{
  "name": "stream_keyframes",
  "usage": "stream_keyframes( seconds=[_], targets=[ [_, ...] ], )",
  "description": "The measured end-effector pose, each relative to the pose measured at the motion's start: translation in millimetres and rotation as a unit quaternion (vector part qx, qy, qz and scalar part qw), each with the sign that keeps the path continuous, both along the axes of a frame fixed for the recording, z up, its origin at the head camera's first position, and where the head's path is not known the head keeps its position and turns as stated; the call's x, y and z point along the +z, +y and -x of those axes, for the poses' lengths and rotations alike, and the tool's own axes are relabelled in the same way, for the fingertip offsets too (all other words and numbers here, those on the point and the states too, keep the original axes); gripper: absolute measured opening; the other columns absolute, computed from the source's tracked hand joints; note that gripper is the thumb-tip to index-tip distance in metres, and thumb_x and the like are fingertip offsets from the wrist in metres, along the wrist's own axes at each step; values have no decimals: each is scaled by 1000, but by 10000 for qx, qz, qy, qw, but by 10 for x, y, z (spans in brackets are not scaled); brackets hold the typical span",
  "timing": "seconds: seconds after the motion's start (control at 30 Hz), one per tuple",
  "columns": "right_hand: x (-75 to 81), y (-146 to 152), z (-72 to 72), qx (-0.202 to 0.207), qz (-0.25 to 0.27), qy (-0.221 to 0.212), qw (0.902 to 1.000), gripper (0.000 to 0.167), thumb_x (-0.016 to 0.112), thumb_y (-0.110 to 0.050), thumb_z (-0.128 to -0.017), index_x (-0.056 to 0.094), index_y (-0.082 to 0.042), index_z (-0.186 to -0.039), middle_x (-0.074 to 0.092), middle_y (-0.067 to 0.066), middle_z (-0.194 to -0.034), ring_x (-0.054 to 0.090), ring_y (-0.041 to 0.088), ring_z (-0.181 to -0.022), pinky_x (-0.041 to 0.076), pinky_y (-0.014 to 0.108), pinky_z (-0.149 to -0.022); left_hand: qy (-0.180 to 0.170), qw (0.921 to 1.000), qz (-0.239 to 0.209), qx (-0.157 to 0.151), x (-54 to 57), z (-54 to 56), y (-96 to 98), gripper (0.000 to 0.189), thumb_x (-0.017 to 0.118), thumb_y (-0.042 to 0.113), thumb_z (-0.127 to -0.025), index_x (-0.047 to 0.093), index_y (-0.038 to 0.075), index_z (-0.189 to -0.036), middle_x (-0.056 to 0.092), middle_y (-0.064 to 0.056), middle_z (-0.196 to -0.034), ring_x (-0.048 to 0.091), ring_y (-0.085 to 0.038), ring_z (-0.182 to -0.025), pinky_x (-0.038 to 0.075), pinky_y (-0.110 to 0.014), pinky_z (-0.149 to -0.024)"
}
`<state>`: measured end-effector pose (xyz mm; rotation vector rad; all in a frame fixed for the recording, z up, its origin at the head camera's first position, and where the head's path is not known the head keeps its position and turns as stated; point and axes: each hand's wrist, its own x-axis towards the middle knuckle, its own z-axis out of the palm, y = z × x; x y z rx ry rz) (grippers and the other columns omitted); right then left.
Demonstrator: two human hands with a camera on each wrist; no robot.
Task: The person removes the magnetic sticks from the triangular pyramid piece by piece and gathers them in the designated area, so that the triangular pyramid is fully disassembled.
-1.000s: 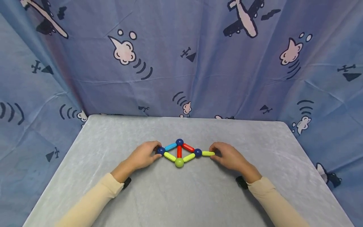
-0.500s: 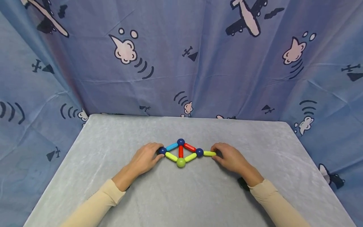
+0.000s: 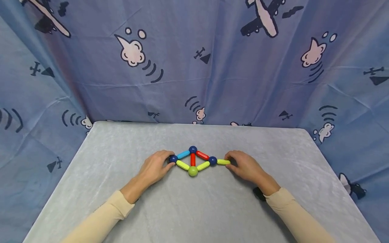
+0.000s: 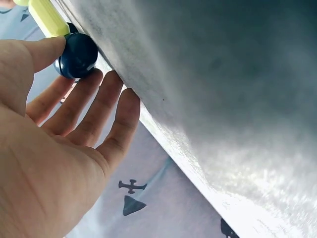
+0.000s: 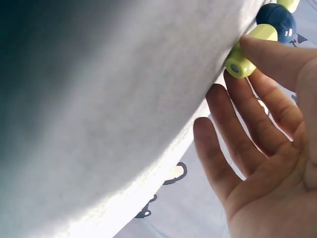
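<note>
A flat diamond of magnetic rods and balls lies mid-table in the head view. Its corners are a left dark blue ball (image 3: 173,159), a far dark blue ball (image 3: 192,149), a right dark blue ball (image 3: 213,161) and a near green ball (image 3: 192,171). A light blue rod (image 3: 183,155), two red and two yellow-green rods join them. One more yellow-green rod (image 3: 223,162) sticks out rightward. My left hand (image 3: 156,167) pinches the left ball between thumb and fingers. With thumb and fingertips, my right hand (image 3: 243,165) pinches the outer rod, whose magnet end (image 5: 236,68) faces the right wrist camera.
The table (image 3: 194,209) has a pale grey cloth top. Behind it and at both sides hangs a blue curtain (image 3: 170,67) printed with planes and clouds. A black wrist strap piece (image 3: 259,194) shows under the right wrist.
The left hand has shifted slightly around the left ball, its wrist turning so the black strap there is hidden. The right hand keeps its pinch on the rod. The camera view drifts slightly.
</note>
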<state>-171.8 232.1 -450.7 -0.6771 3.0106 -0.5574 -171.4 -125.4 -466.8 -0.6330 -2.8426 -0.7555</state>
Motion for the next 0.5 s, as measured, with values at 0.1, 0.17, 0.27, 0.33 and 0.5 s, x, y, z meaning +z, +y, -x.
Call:
stream_keyframes(
  seconds=[0.1,0.17,0.27,0.33,0.5],
  targets=[
    [26,-28,12,33,16,-31,10000,24,80,-21,-84,68,-17,-104,70,-3,-104,64,16,-99,54,42,-90,54,10000,1,-7,-1,-11,6,31,72,27,-92,69,14,-120,71,-2,-115,67,-20,-107,55,-40,-90],
    [67,-82,19,83,38,-70,9999,26,81,-23,-84,69,-18,-106,70,-4,-104,65,16,-100,54,42,-90,88,10000,-3,9,-5,-19,11,30,72,27,-93,69,14,-120,71,-2,-115,67,-20,-106,55,-39,-90],
    [160,-232,49,240,93,-170,9995,26,79,-27,-86,70,-19,-109,70,-4,-106,66,17,-103,54,43,-92,98,9999,-22,43,-2,-28,19,29,70,26,-93,69,14,-120,71,-2,-114,67,-20,-106,55,-39,-90],
    [230,-363,83,380,125,-207,9990,26,77,-27,-88,70,-18,-111,70,-3,-109,66,19,-106,54,43,-94,88,9999,-22,60,1,-27,22,29,70,26,-94,69,14,-120,71,-2,-115,67,-21,-106,55,-40,-91],
    [358,-699,196,721,265,-209,9968,22,73,-24,-91,70,-17,-112,69,-1,-111,65,22,-108,53,44,-95,61,9999,66,65,13,-21,26,28,69,28,-95,69,15,-120,71,-2,-114,67,-21,-107,55,-39,-90]
  ],
)
